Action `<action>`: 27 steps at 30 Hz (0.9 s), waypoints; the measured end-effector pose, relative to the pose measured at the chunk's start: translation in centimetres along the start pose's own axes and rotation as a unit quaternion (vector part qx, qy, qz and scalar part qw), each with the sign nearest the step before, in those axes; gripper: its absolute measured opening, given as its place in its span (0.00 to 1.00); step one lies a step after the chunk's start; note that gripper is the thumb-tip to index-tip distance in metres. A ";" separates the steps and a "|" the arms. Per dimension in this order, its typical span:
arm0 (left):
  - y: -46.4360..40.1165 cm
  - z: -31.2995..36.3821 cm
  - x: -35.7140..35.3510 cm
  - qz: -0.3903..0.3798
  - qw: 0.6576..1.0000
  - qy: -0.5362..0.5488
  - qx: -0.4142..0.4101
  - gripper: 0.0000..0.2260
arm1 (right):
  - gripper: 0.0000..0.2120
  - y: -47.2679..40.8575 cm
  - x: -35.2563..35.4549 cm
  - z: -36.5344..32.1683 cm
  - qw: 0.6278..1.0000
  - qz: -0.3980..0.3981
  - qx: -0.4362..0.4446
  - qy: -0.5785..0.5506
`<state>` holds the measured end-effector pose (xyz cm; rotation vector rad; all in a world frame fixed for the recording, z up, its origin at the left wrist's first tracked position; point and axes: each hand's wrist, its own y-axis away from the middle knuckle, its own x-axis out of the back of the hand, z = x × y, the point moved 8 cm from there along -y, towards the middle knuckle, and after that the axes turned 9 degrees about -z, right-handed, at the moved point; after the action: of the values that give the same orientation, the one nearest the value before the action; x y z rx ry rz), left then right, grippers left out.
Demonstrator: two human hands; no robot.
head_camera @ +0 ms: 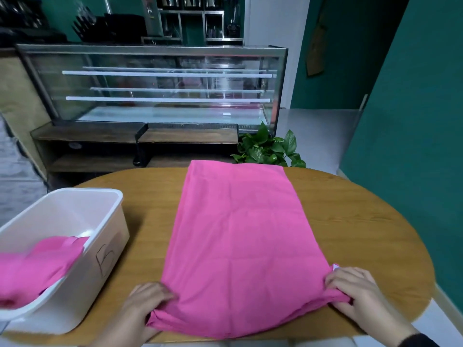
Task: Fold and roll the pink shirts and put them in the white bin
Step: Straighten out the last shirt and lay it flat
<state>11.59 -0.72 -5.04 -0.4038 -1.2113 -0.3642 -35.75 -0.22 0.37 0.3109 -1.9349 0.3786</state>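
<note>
Pinching the near corners of the shirt [238, 236], my left hand [147, 304] at seven o'clock, right hand [355, 294] at five. Light, limp cloth; roll from here evenly.

Lighting's pretty soft and even overall, kinda cool-toned, no hard shadows anywhere on the wooden surface [350, 221]. The pink shirt [238, 236] is bright and saturated, its creases showing only as faint shading. The back of the room goes dim, especially the dark shelves top left. The glass display case [155, 83] catches glare, with white light strips and a pinkish reflection in the glass. Wide-angle lens bends things hard at the edges, the surface curves like a bowl and the white bin [105, 236] looks stretched. The pink cloth in the bin [35, 266] is smeared, probably motion blur. Both hands look a bit soft too, and everything in the background is mushy
</note>
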 end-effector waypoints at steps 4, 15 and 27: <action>-1.6 3.5 3.2 0.033 0.996 0.051 -0.071 0.07 | 0.15 0.8 -1.3 1.3 0.999 -0.025 -0.024 -0.036; 0.6 3.8 4.0 0.042 0.987 0.156 -0.008 0.12 | 0.18 2.3 1.8 -1.9 0.995 0.081 -0.050 0.009; -2.8 3.5 7.8 0.082 0.915 0.367 0.144 0.11 | 0.26 1.4 3.9 -1.1 0.970 0.048 -0.130 -0.199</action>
<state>9.77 -1.89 3.74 -0.0852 -0.4741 -0.1582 -36.84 1.34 4.21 0.1246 -2.3698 0.1243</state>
